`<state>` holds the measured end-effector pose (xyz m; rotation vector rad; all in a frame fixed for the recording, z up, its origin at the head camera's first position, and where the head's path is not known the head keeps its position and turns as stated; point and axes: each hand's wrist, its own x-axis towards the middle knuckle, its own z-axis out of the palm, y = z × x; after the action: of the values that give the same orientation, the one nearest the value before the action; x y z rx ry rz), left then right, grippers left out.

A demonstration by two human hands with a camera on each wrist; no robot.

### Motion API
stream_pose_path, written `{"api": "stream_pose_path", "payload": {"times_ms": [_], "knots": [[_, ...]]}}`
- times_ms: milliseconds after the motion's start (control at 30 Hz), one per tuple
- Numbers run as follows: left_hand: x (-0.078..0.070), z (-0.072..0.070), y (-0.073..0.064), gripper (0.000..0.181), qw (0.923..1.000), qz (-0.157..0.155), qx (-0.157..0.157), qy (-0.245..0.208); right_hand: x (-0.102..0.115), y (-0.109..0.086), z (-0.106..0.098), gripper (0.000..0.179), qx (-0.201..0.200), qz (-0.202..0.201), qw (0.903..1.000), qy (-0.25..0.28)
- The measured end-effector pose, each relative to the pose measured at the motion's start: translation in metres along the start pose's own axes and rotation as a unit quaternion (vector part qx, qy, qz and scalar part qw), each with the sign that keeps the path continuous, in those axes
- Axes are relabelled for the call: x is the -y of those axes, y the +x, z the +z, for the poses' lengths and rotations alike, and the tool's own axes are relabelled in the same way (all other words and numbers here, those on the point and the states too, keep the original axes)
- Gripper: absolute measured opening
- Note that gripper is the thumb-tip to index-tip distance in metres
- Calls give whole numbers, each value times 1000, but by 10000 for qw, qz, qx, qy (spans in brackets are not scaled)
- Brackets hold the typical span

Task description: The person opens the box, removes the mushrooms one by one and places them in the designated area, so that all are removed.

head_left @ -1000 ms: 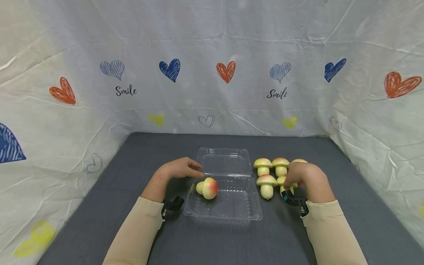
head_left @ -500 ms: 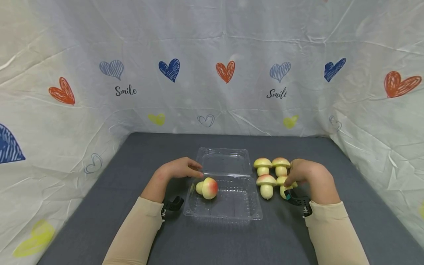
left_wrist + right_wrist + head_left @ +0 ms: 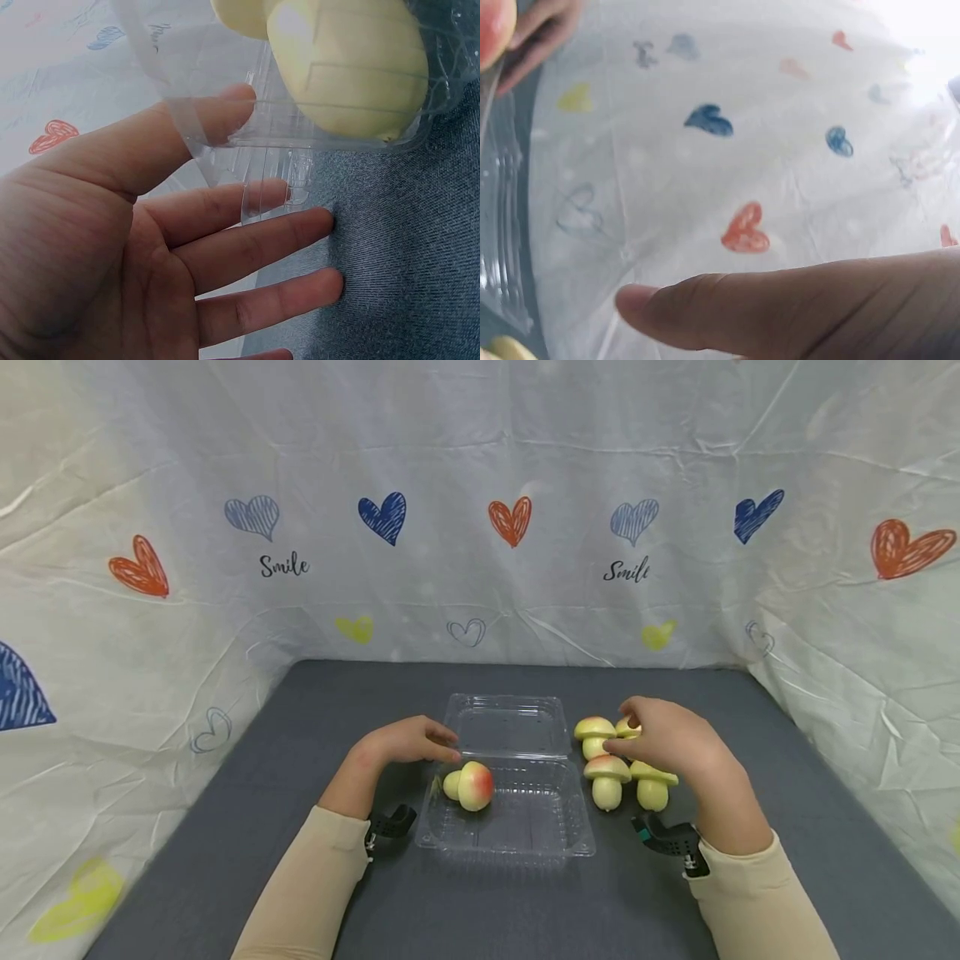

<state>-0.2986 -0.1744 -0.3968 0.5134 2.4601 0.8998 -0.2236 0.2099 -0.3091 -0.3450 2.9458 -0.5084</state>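
My left hand (image 3: pixel 408 742) is beside the left edge of a clear plastic clamshell box (image 3: pixel 517 847), its fingers extended and apart. In the left wrist view the thumb lies at the box wall. One yellow mushroom (image 3: pixel 476 787) with a red-tinged cap lies on its side in the box. My right hand (image 3: pixel 675 739) hovers over the group of mushrooms, thumb and fingers spread, partly covering a back mushroom (image 3: pixel 628 727). Beside the box are another back mushroom (image 3: pixel 595 729) and two front mushrooms, one near the box (image 3: pixel 607 789) and one to its right (image 3: pixel 652 792).
The box lid (image 3: pixel 510 727) lies folded back behind its base. A dark grey cloth (image 3: pixel 360 693) covers the table. White sheeting (image 3: pixel 450 577) printed with hearts hangs at the back and both sides.
My right hand has moved left and away from the front right mushroom, uncovering it, and now partly hides the middle back one. Both front mushrooms have shifted slightly right. My left hand stays still.
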Motion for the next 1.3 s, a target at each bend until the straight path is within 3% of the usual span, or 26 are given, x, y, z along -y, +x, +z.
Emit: {"api": "stream_pose_path", "payload": {"times_ms": [233, 567, 933, 1133, 1300], "knots": [[-1, 0, -1, 58, 10000, -19, 17, 2, 30, 1, 21, 57, -587, -530, 9969, 4], [-2, 0, -1, 57, 10000, -12, 27, 11, 71, 8, 65, 61, -899, -1083, 9900, -79], [-3, 1, 0, 59, 10000, -79, 10, 48, 92, 11, 103, 61, -762, -1446, 9865, -74], [-3, 1, 0, 60, 10000, -68, 35, 55, 94, 14, 119, 68, -594, -2017, 9773, -246], [-2, 0, 0, 60, 9999, -35, 47, 110, 93, 16, 127, 74, -134, -2510, 9675, -268]]}}
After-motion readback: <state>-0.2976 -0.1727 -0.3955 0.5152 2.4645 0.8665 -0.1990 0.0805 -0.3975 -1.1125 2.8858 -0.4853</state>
